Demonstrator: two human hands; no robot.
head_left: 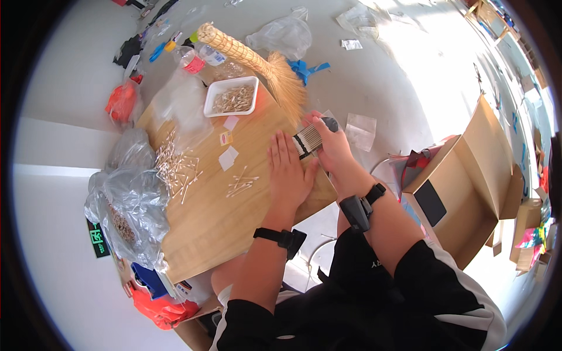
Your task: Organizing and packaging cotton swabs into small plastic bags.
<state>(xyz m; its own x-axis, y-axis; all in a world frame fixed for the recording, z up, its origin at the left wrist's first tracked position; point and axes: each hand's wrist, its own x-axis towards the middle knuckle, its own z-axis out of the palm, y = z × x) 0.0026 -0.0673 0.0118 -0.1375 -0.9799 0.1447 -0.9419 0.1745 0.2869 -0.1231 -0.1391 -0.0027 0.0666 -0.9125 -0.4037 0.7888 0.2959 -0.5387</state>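
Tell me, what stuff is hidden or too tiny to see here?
Striped bundle, head view: partly covered by the right hand.
Left hand, head view: its back hides the palm.
Cotton swab pile, head view: pieces too small and overlapping to count.
Crumpled plastic bag, head view: folds blur what's inside.
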